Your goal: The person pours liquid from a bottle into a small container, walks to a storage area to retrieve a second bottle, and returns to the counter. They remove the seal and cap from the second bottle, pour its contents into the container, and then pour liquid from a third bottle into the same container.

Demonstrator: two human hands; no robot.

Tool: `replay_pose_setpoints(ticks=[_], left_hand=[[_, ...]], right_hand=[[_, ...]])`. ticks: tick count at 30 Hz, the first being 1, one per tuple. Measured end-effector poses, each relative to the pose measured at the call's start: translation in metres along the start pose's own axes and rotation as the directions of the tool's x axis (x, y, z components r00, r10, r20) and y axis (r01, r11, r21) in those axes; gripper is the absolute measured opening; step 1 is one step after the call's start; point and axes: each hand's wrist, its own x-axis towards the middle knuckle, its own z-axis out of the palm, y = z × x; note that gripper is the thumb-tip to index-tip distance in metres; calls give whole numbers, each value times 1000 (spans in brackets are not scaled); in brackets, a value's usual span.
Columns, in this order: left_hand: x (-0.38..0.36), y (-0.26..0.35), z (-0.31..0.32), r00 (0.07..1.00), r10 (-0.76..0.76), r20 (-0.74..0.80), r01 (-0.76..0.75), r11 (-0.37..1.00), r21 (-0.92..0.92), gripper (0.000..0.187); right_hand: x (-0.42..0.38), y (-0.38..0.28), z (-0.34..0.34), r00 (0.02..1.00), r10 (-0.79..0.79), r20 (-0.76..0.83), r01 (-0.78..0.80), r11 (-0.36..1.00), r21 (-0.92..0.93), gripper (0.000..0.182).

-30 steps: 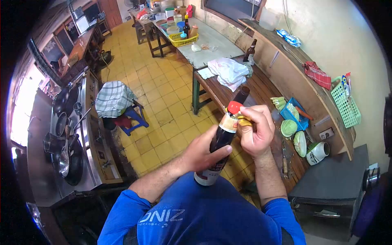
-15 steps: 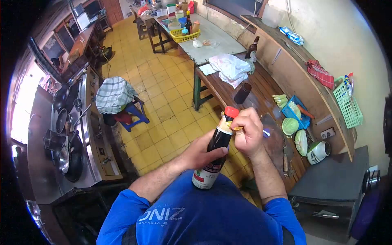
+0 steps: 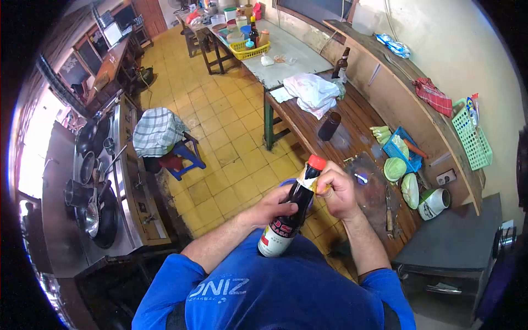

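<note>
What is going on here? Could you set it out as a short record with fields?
Place: kitchen with yellow floor tiles
Left hand: wrapped around the middle of a dark bottle
Right hand: at the bottle's neck, fingers on the yellowish wrap below the red cap
Bottle: tilted, cap on, held against the blue shirt
Wooden table: cabbages, blue basket, dark cup, white cloth
Stove: pans on top

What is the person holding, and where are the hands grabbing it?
A dark sauce bottle with a red cap. The left hand wraps around its middle; the right hand pinches the yellow seal at the neck, just under the cap.
</note>
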Motion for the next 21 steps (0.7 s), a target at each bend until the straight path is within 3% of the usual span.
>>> replay_pose_setpoints(ticks=[1,3,4,5,7,8,9,11,14,19,21], left_hand=[[1,1,0,1000,18,-1,-18,999,-37,59],[0,0,-14,999,34,10,-32,994,-106,56],[-1,2,-21,998,53,18,-49,983,-179,54],[-2,10,-22,991,79,-106,-86,994,-70,49],[-6,10,-25,980,74,-187,-78,997,-17,47],[-7,9,-23,979,73,-190,-79,997,-20,47],[-8,10,-19,980,65,-186,-67,998,-3,46],[-8,13,-14,984,50,-173,-49,999,13,46],[-4,18,-11,995,48,-90,-49,999,-9,47],[-4,29,-5,999,-24,26,25,1000,-12,52],[-3,31,-4,998,-14,58,14,1000,-2,54]], right_hand=[[-3,3,0,1000,-3,-7,3,1000,0,11],[-13,10,2,972,12,234,12,995,-100,15],[-19,17,12,979,-37,202,58,993,-98,14],[-18,13,11,980,-39,194,59,993,-98,14],[-14,-6,4,984,-102,-145,48,941,-334,11],[-13,-10,0,975,-60,-216,-4,959,-285,23],[0,-25,-2,978,-130,-162,55,915,-400,34],[22,-30,-1,960,-279,-3,248,860,-447,42],[30,-20,2,977,-209,47,212,913,-348,46],[38,-16,-6,925,-368,98,371,815,-445,43],[52,-23,-4,807,-562,182,575,676,-461,34]])
